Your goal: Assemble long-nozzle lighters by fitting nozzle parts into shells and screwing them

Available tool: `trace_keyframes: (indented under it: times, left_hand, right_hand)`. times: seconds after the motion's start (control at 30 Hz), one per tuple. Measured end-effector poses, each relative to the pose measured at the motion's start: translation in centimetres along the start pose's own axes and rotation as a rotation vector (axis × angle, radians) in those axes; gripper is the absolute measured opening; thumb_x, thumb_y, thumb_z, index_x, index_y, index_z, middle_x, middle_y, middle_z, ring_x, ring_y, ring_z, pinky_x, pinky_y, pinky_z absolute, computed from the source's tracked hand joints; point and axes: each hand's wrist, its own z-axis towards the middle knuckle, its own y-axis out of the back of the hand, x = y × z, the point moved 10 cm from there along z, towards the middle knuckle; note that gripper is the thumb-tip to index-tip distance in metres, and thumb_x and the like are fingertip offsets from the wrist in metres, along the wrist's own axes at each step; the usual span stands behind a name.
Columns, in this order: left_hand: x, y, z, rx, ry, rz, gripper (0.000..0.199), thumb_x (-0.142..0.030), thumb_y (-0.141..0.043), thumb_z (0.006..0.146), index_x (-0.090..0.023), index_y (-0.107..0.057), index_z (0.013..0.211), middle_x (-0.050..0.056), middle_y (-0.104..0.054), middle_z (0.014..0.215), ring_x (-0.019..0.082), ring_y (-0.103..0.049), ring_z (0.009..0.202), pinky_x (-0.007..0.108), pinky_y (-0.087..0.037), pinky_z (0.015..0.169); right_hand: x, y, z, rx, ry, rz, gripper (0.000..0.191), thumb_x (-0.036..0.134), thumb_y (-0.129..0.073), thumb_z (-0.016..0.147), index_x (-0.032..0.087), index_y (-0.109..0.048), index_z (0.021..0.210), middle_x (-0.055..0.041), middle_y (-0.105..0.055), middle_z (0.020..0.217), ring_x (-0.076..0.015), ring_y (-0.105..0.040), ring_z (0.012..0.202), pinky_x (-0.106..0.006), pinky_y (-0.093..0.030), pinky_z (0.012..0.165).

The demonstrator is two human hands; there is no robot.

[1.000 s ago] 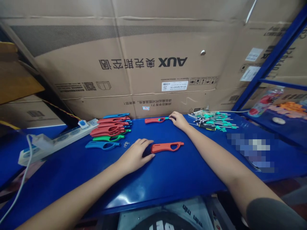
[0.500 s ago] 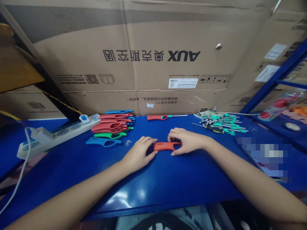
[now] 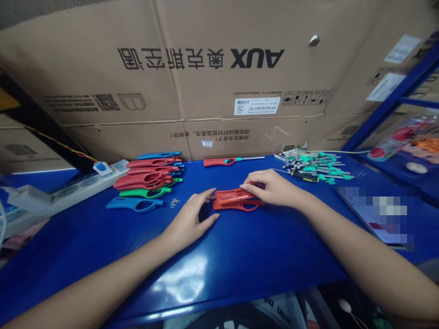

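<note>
Two halves of a red lighter casing lie in front of me, parted from each other. My right hand (image 3: pixel 270 187) pinches the upper casing half (image 3: pixel 229 196) at its right end, tilting it so its hollow inside shows. Beneath it, the lower casing half (image 3: pixel 236 207) rests on the blue table (image 3: pixel 240 256). My left hand (image 3: pixel 190 217) is just left of the halves, thumb and fingers spread around their left end with a gap, holding nothing. Small silver screws (image 3: pixel 175 202) are scattered beyond my left hand.
Red, green and blue lighter casings (image 3: pixel 149 180) are stacked at the left by a white power strip (image 3: pixel 73 192). An assembled red lighter (image 3: pixel 219 162) lies before the cardboard box (image 3: pixel 206 82). Metal rods with green parts (image 3: pixel 320 164) and a screwdriver (image 3: pixel 305 176) are at the right.
The red casing has come apart: my right hand has lifted and tilted its upper half away from the lower one. My left hand has drawn slightly left, and the view has shifted.
</note>
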Motion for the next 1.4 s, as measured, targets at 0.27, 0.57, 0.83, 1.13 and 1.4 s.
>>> trace_keyframes:
  times: [0.27, 0.57, 0.83, 1.13, 1.4]
  left_hand:
    - [-1.1, -0.2, 0.0, 0.064, -0.055, 0.065, 0.039, -0.028, -0.060, 0.096, -0.024, -0.057, 0.135, 0.007, -0.065, 0.125, 0.024, -0.058, 0.116, 0.043, -0.049, 0.102]
    - [-3.3, -0.2, -0.6, 0.125, -0.102, 0.149, 0.036, -0.036, -0.049, 0.101, -0.025, -0.058, 0.134, 0.008, -0.060, 0.139, 0.025, -0.053, 0.129, 0.048, -0.043, 0.110]
    - [-4.6, -1.6, -1.3, 0.228, -0.168, 0.232, 0.043, -0.045, -0.060, 0.093, -0.025, -0.063, 0.131, 0.006, -0.066, 0.135, 0.029, -0.058, 0.127, 0.053, -0.047, 0.107]
    - [-4.1, -0.2, -0.8, 0.164, -0.168, 0.221, 0.034, -0.034, -0.061, 0.090, -0.024, -0.069, 0.122, 0.008, -0.072, 0.124, 0.030, -0.064, 0.118, 0.052, -0.051, 0.102]
    - [-3.1, 0.6, -0.3, 0.209, -0.111, 0.278, 0.028, -0.034, -0.059, 0.092, -0.025, -0.069, 0.116, 0.006, -0.071, 0.120, 0.028, -0.065, 0.110, 0.047, -0.052, 0.095]
  right_hand:
    - [1.5, -4.3, -1.2, 0.333, 0.079, -0.067, 0.029, 0.039, -0.065, 0.093, 0.017, -0.067, 0.075, -0.0021, -0.063, 0.074, -0.0143, -0.056, 0.074, -0.026, -0.039, 0.067]
    - [-4.3, 4.4, -1.3, -0.033, -0.240, -0.580, 0.027, 0.037, -0.049, 0.097, 0.020, -0.070, 0.093, -0.0077, -0.070, 0.097, -0.0207, -0.062, 0.086, -0.031, -0.041, 0.072]
    - [-19.5, 14.9, -12.1, -0.316, -1.205, -0.794, 0.035, 0.018, -0.064, 0.073, 0.020, -0.075, 0.106, -0.0209, -0.059, 0.120, -0.0408, -0.052, 0.115, -0.050, -0.044, 0.086]
    - [-19.2, 16.3, -11.9, -0.433, -0.933, -0.808, 0.030, 0.023, -0.053, 0.080, 0.019, -0.072, 0.103, -0.0161, -0.065, 0.115, -0.0344, -0.055, 0.107, -0.047, -0.045, 0.083]
    - [-14.9, 16.5, -9.3, -0.577, -0.578, -0.782, 0.023, 0.024, -0.052, 0.084, 0.018, -0.071, 0.095, -0.0158, -0.072, 0.105, -0.0354, -0.058, 0.106, -0.052, -0.041, 0.092]
